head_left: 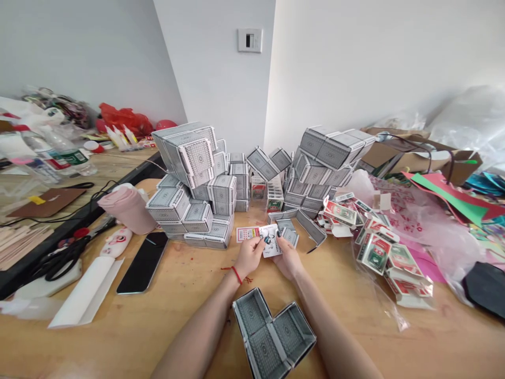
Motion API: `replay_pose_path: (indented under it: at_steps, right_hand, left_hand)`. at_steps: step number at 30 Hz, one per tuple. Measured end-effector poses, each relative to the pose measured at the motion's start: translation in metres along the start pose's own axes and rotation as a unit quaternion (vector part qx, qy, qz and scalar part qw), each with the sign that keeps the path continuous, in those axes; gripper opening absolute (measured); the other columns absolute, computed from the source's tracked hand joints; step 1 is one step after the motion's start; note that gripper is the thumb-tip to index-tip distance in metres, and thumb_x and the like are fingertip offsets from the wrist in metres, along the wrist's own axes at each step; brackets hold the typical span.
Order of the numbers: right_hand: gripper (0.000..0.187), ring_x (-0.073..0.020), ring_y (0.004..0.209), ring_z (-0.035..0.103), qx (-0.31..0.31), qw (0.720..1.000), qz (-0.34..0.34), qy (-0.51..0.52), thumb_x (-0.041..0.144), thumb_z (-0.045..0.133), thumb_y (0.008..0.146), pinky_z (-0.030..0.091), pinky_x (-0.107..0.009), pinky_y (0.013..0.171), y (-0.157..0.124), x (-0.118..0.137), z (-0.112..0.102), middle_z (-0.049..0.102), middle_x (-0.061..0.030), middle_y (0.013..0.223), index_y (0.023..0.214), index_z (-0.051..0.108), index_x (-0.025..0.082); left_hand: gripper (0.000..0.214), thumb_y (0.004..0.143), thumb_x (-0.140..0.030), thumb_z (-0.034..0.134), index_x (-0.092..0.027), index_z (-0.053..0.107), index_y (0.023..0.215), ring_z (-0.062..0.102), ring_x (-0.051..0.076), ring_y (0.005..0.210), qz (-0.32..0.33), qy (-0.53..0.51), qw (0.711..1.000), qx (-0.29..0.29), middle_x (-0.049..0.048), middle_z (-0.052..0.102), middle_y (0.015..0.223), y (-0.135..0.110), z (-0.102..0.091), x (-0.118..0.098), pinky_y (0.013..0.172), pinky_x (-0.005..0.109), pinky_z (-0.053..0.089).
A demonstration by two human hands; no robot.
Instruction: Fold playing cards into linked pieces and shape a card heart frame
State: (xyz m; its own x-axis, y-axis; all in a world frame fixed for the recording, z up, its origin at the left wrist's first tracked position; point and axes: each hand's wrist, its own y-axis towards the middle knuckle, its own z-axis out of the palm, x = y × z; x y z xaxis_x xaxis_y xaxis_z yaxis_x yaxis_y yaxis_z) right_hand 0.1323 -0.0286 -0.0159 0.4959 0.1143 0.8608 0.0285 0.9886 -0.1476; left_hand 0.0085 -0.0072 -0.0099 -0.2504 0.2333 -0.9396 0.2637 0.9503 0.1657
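Observation:
Between my two hands is a white playing card [270,248] with a figure printed on it. My left hand [249,257], with a red string bracelet at the wrist, pinches its left side. My right hand [291,256] grips its right side with the thumb on top; whether more cards lie beneath I cannot tell. Just past my hands lie a card with pink and red print [247,234] and an angled strip of joined cards [311,229]. Close to me, between my forearms, sits an L-shaped open box made of playing cards [263,345].
Stacked card-built blocks [197,163] rise at the back left, and more blocks [327,150] at the back right. Opened card packs [374,252] lie on the right by plastic bags. A phone [142,262], a paper roll [84,289] and black scissors [65,258] are on the left.

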Motion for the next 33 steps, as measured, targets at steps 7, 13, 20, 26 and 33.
replay_pose_path:
  at_steps: [7, 13, 20, 26, 33]
  right_hand:
    - [0.042, -0.0195, 0.071, 0.061, -0.014, 0.98, -0.065, -0.19, 0.056, 0.039, 0.079, 0.046, -0.027, 0.057, 0.004, -0.006, -0.004, 0.066, -0.0068, 0.079, 0.084, 0.054, 0.017]
    - [0.039, -0.016, 0.06, 0.053, -0.037, 0.944, -0.156, -0.289, 0.053, 0.041, 0.08, 0.043, -0.025, 0.053, 0.002, -0.008, -0.006, 0.059, -0.002, 0.064, 0.075, 0.055, 0.017]
    - [0.033, -0.0145, 0.057, 0.047, -0.032, 0.909, -0.177, -0.376, 0.044, 0.039, 0.082, 0.041, -0.024, 0.054, 0.001, -0.004, -0.004, 0.054, -0.0009, 0.06, 0.067, 0.052, 0.017]
    - [0.034, -0.0158, 0.05, 0.051, 0.012, 0.934, -0.131, -0.333, 0.046, 0.037, 0.082, 0.043, -0.026, 0.046, -0.004, -0.005, 0.0, 0.054, -0.0004, 0.058, 0.067, 0.051, 0.02]
    - [0.031, -0.0245, 0.089, 0.058, 0.036, 0.905, -0.202, -0.373, 0.037, 0.037, 0.083, 0.046, -0.038, 0.079, -0.004, -0.011, 0.005, 0.065, -0.0079, 0.083, 0.082, 0.061, 0.018]
  left_hand:
    - [0.037, 0.079, -0.039, 0.041, -0.017, 0.03, 0.052, 0.03, 0.008, 0.051, 0.008, 0.007, 1.0, 0.007, -0.0043, 0.032, 0.051, -0.001, 0.001, 0.001, 0.048, 0.022, 0.023]
    - [0.035, 0.08, -0.038, 0.04, -0.018, 0.031, 0.052, 0.031, 0.008, 0.051, 0.001, 0.022, 1.0, -0.017, -0.0043, 0.034, 0.051, 0.0, 0.001, 0.001, 0.048, 0.022, 0.023]
    - [0.038, 0.081, -0.035, 0.041, -0.017, 0.032, 0.048, 0.034, 0.01, 0.051, 0.034, 0.124, 0.99, -0.055, -0.0029, 0.036, 0.048, -0.002, -0.007, -0.005, 0.05, 0.024, 0.025]
    - [0.021, 0.075, -0.031, 0.053, -0.017, 0.05, 0.061, 0.047, 0.014, 0.07, 0.067, 0.071, 0.99, -0.106, 0.0027, 0.053, 0.069, -0.003, -0.01, -0.015, 0.064, 0.025, 0.037]
    - [0.028, 0.058, -0.031, 0.071, -0.011, 0.063, 0.075, 0.057, 0.016, 0.064, -0.125, -0.253, 0.959, 0.001, 0.0047, 0.063, 0.068, 0.003, 0.006, -0.012, 0.06, 0.027, 0.045]
